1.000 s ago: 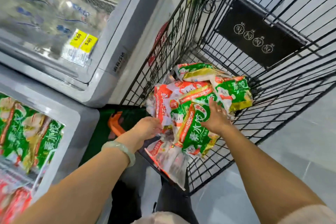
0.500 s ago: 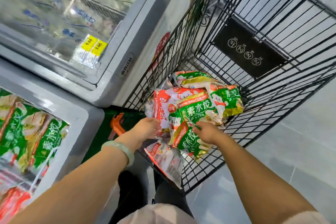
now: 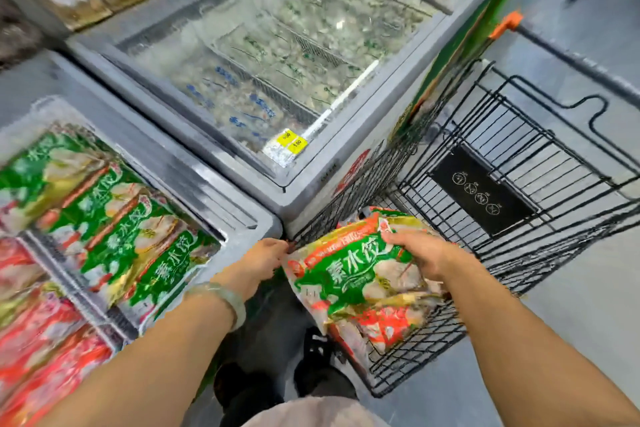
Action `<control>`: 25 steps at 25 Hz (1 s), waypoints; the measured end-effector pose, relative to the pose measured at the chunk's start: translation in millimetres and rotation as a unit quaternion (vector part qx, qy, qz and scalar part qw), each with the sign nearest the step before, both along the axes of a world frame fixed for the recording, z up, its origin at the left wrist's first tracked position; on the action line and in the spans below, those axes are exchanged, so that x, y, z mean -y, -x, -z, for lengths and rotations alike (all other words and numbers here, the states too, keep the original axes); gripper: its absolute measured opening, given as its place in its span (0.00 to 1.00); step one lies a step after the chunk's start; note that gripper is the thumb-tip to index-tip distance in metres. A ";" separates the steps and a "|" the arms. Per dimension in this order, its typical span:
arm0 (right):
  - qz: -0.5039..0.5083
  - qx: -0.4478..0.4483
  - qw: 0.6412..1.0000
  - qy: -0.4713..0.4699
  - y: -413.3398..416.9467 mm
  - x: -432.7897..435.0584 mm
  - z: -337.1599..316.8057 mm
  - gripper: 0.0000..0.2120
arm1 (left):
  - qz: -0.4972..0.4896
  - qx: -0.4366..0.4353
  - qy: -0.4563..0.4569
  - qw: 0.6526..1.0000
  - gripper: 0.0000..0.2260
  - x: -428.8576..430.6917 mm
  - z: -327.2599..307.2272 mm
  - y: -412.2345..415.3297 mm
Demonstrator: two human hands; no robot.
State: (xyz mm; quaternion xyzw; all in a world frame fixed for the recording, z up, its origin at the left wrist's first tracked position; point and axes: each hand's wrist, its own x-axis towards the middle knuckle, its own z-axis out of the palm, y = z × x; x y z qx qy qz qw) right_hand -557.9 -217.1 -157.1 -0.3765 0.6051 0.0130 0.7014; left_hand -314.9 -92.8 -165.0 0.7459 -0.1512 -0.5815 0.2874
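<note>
A green and red bag of frozen dumplings is lifted over the near end of a black wire shopping cart. My right hand grips the bag's upper right part from above. My left hand, with a pale bangle on the wrist, pinches the bag's left edge. Under the lifted bag lie more bags in red and green wrappers on the cart's floor.
An open chest freezer at the left holds green dumpling bags and red bags. A glass-lidded freezer with yellow price tags stands behind. The cart's orange handle end is far right. Grey floor lies to the right.
The view has swung up and left toward the freezers. Both hands have lifted a green dumpling bag off the pile in the cart and brought it nearer to me.
</note>
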 end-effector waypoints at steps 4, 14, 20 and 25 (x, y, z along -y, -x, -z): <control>0.047 0.071 0.996 -0.004 -67.1 -25.0 -45.4 0.13 | -0.122 -0.050 0.051 0.990 0.14 -44.8 -37.9 -54.2; 0.051 0.129 0.990 0.040 -260.1 -109.9 -60.6 0.24 | -0.231 -0.170 0.133 0.949 0.10 -184.6 -61.9 -207.3; -0.050 0.146 0.987 0.032 -352.3 -152.1 -70.2 0.20 | -0.283 -0.164 0.122 0.937 0.06 -248.8 -49.8 -253.1; -0.163 0.067 0.984 0.031 -406.8 -156.6 -55.3 0.15 | -0.335 -0.122 0.085 0.930 0.09 -270.1 -27.8 -283.7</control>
